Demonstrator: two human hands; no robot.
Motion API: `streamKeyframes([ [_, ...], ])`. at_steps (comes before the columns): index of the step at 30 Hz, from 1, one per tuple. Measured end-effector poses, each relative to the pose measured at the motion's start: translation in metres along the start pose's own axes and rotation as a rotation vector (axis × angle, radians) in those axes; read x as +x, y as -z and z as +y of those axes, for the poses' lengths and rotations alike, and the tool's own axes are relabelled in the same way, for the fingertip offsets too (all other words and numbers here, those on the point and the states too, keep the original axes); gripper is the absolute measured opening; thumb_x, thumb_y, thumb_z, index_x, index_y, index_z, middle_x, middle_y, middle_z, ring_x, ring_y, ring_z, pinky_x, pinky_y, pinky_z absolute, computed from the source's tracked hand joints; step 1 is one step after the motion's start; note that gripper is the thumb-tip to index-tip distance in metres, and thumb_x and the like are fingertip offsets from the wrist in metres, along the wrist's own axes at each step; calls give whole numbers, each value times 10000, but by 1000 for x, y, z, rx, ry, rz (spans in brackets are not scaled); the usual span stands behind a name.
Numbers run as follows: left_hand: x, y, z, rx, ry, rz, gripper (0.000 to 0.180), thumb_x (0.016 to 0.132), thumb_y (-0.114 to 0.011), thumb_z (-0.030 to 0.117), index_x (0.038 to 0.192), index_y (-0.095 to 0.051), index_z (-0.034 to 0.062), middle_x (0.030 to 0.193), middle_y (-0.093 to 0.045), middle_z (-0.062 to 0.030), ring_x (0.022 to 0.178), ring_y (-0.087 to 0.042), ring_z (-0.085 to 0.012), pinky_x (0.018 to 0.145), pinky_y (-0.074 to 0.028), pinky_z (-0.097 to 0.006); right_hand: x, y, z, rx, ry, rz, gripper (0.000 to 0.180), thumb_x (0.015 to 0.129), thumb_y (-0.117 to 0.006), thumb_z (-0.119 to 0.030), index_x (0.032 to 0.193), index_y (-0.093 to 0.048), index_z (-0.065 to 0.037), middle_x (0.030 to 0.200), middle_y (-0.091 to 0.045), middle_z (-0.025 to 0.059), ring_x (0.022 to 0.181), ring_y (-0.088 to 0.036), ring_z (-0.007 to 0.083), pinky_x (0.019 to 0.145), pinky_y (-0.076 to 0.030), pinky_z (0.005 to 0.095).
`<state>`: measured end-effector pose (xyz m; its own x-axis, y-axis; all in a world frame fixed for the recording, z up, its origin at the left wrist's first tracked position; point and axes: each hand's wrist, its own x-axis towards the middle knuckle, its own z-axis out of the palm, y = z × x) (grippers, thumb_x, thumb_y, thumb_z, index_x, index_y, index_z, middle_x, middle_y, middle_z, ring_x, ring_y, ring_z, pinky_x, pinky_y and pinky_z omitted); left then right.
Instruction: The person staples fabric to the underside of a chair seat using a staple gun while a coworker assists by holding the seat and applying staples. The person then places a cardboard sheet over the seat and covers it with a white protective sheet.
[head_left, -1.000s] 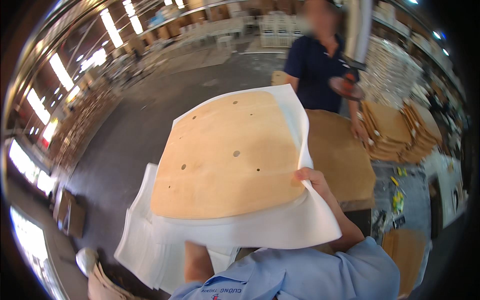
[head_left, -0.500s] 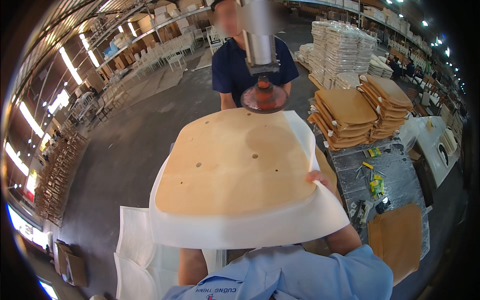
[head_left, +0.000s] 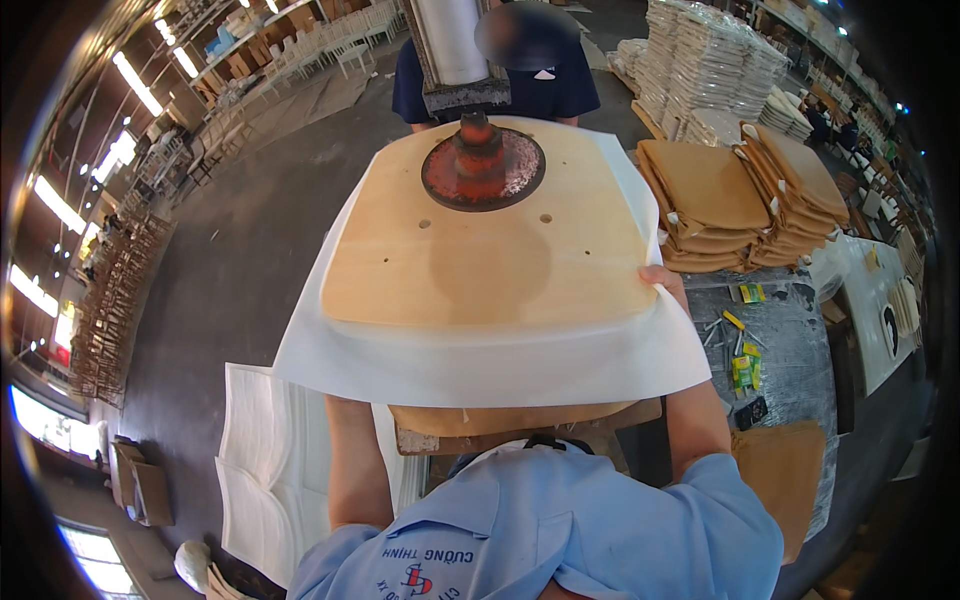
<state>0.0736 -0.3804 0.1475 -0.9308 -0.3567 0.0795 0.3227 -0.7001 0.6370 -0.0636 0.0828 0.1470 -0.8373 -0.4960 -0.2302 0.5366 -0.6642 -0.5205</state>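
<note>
Plywood seat board (head_left: 480, 260), pale, rounded corners, a few small drilled holes, lies flat on a white sheet (head_left: 480, 370) of fabric or foam that sticks out past it on every side we can see; both rest on a work stand (head_left: 520, 425) directly in front of us, of which only a brown edge shows below the sheet. Our right hand (head_left: 662, 278) pinches the right edge of sheet and board together, fingers closed on it, thumb side up. Our left hand is hidden under the sheet, only the forearm (head_left: 355, 460) shows, so we cannot tell what it grips. A round red press pad (head_left: 483, 165) on a vertical ram (head_left: 455, 45) sits touching the far middle of the board. A co-worker in a dark shirt (head_left: 500, 90) stands just behind the ram. To the right, stacks of finished brown seat pads (head_left: 740, 205), further back wrapped white stacks (head_left: 700, 60), and small yellow-green items (head_left: 745, 365) on a plastic-covered bench (head_left: 790, 330). More white sheets (head_left: 260, 470) lie piled low on our left. Judged step: board and sheet being squared up under the press, pad apparently already down on it. Next move likely calls for keeping the margin even all round and fingers clear of the pad.
</note>
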Motion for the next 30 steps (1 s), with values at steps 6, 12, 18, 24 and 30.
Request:
streamKeyframes([
  [6,-11,5,-15,101,45,154,608,1193,-408,511,1607,-546,88,1549,-650,-114,1398,-638,-266,1150,-551,-439,-4,15,10,3,-116,106,645,893,-688,-225,1460,-618,74,1244,-784,251,1011,-809,348,928,-670,448],
  [12,-33,45,-35,83,242,78,565,1185,-458,444,1574,-569,49,1462,-705,-142,1296,-712,-296,1090,-589,-480,17,84,2,16,-389,62,652,876,-665,-86,1494,-573,100,1255,-757,308,1043,-807,389,956,-672,500],
  [18,-36,99,-45,41,408,298,540,1154,-512,288,1629,-477,32,1507,-662,-196,1345,-671,-368,1144,-564,-523,28,110,24,-71,-305,65,674,903,-695,-57,1545,-537,76,1331,-741,268,1116,-789,375,1002,-651,477],
  [24,-39,113,-62,130,363,279,525,1145,-514,135,1648,-425,17,1547,-629,-189,1378,-660,-328,1153,-572,-501,26,120,49,-484,-51,323,672,983,-750,-72,1599,-509,42,1400,-717,202,1208,-740,304,1052,-593,436],
  [30,-38,113,-70,183,432,257,490,1148,-486,65,1632,-441,10,1545,-630,-180,1391,-651,-309,1169,-558,-472,26,128,55,-708,-36,531,715,1002,-783,-140,1619,-480,56,1422,-703,213,1224,-724,282,1039,-581,426],
])
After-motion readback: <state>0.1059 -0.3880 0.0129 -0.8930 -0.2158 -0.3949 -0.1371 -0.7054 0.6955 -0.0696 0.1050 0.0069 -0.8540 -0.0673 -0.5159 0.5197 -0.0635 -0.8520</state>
